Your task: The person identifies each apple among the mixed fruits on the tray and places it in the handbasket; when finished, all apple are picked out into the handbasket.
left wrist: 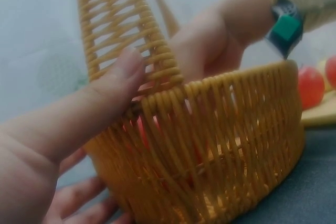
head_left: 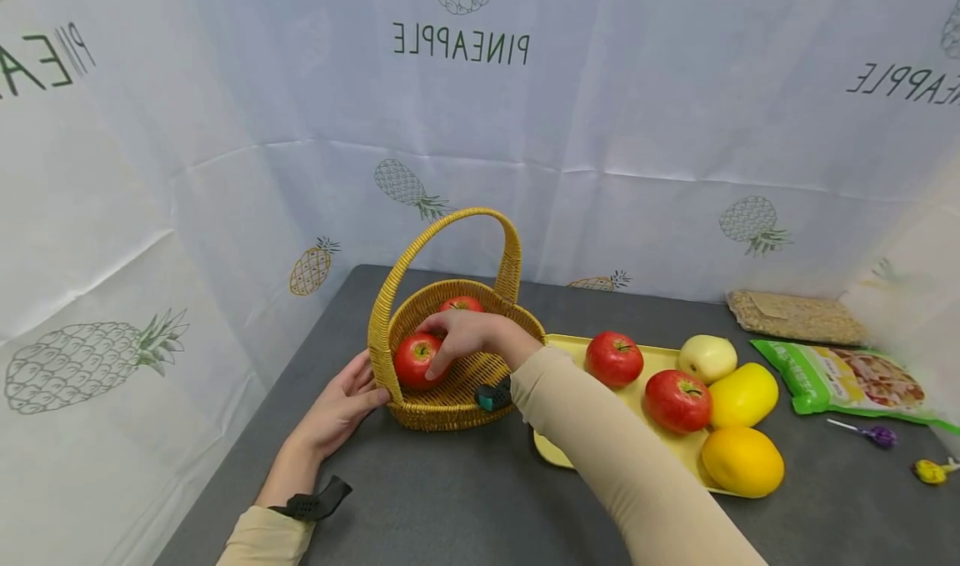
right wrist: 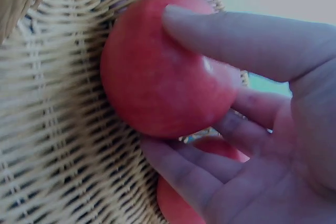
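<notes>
In the head view, a yellow wicker basket (head_left: 450, 416) with a tall arched handle stands on the dark table. Inside it my right hand (head_left: 474, 335) grips a red apple (head_left: 415, 361) at the left end, thumb on one side and fingers on the other. The right wrist view shows this apple (right wrist: 157, 72) close to the woven wall. A second red apple (head_left: 462, 303) lies behind the hand. My left hand (head_left: 341, 408) holds the basket's left end. Its thumb (left wrist: 123, 69) presses the foot of the handle, and the fingers lie lower along the outer wall.
Right of the basket, a pale yellow tray (head_left: 553, 451) bears two red apples (head_left: 614, 358), a pale green fruit (head_left: 708, 358), a yellow mango (head_left: 744, 395) and an orange fruit (head_left: 742, 462). Beyond lie a green food bag (head_left: 855, 380), a bag of grains (head_left: 797, 316) and small flowers (head_left: 883, 437).
</notes>
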{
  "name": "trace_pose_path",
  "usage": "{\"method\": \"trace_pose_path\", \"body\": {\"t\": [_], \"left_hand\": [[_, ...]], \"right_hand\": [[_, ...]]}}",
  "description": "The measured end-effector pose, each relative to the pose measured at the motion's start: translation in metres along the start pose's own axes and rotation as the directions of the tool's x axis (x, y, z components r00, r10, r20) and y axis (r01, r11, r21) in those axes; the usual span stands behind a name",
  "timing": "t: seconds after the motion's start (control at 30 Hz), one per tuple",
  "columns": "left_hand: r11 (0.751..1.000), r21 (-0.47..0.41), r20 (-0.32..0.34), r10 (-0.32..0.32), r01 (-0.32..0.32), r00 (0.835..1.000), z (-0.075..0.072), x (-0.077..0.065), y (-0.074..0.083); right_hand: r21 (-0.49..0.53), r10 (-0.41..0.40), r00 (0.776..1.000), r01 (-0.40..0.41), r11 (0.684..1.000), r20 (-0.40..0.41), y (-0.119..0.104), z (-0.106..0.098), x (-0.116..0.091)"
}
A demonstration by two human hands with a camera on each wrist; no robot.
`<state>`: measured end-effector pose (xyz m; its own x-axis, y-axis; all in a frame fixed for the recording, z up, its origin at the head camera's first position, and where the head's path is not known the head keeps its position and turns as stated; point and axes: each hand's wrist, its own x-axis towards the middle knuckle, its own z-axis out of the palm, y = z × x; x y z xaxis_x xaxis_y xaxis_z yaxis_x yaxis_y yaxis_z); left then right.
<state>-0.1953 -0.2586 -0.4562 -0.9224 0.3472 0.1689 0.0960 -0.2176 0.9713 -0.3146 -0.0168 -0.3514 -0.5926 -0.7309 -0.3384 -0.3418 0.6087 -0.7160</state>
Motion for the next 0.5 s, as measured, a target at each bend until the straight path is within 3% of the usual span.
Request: {"method": "trace_pose_path", "body": {"t": [0.5], "left_hand": [[1.000, -0.001, -0.002, 0.000, 0.000, 1.000, 0.001, -0.001, 0.002]], "right_hand": [[0.035, -0.060, 0.998, 0.060, 0.998, -0.003, 0.002, -0.010, -0.021]]}}
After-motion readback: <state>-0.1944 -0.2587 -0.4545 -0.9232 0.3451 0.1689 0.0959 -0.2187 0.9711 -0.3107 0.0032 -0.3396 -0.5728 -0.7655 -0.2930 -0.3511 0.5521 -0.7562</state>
